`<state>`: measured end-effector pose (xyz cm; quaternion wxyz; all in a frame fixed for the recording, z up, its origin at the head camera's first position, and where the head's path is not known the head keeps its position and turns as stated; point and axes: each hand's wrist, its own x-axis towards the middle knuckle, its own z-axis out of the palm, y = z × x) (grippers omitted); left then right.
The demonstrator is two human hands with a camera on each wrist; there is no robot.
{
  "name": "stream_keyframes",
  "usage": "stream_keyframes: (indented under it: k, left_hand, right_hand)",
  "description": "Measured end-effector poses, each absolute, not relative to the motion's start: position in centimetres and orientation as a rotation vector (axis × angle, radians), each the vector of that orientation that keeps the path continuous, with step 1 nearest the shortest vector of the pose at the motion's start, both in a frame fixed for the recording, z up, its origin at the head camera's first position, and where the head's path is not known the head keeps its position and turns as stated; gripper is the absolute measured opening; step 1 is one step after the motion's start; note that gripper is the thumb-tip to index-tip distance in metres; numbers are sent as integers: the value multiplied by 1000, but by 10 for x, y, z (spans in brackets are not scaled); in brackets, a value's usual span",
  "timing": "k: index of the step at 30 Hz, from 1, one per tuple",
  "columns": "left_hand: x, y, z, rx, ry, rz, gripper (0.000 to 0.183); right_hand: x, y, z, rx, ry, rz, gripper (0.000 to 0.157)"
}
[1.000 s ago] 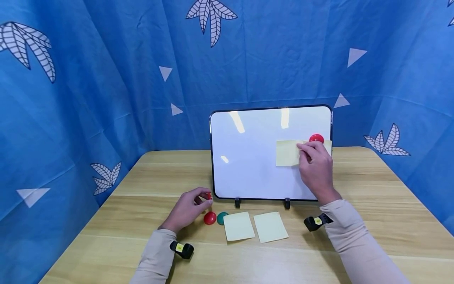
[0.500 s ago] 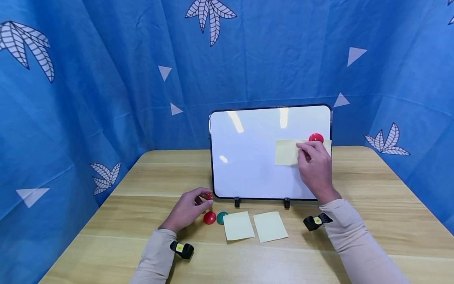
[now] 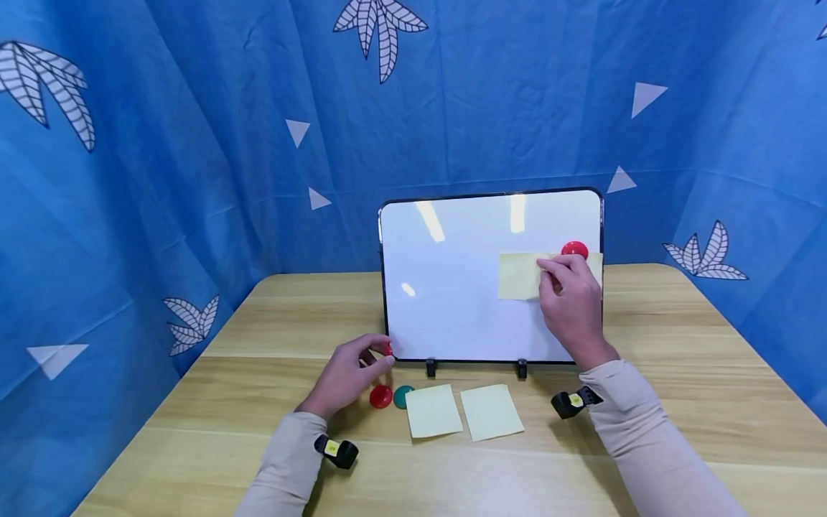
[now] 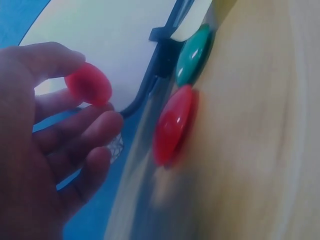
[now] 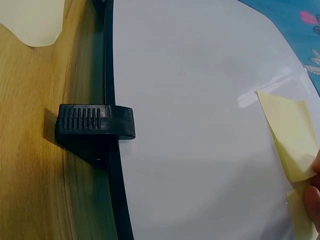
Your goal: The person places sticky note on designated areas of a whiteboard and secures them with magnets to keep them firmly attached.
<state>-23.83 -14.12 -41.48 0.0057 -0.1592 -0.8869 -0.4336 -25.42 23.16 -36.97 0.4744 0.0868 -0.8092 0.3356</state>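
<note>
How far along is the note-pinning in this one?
Looks done: one yellow note is on the whiteboard, a red magnet at its top edge. In hand: the right hand holds a second note at the board; the left hand pinches another red magnet. Apparently left: securing that note, then perhaps the third note and fourth note, lying near the loose red magnet and green magnet.

- We can read no words, numbers or brands in any view.
- On the black camera (image 3: pixel 347 455) at the left wrist, we see a yellow label (image 3: pixel 332 448); its dark marks are too small for us to read.
- On the other black camera (image 3: pixel 563 407), at the right wrist, a similar yellow sticker (image 3: pixel 576 401) is equally illegible to us.
</note>
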Motion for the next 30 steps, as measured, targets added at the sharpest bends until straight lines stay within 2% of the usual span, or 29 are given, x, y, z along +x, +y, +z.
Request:
stream_keyframes:
  k: [7,16,30]
  left_hand:
    - [-239,-130,-411,-609,-2768,-1261,36]
    - [-243,-117,-392,-594,-2726,-1086,30]
    - [-245,-86,-365,-650,-2602,-922,38]
  right_hand:
    - [-254,231,-368,218,-2001,805,27]
    - [-251,229,-369,211,-2012,781,28]
    - [-251,230,-370,215,-2001,783,27]
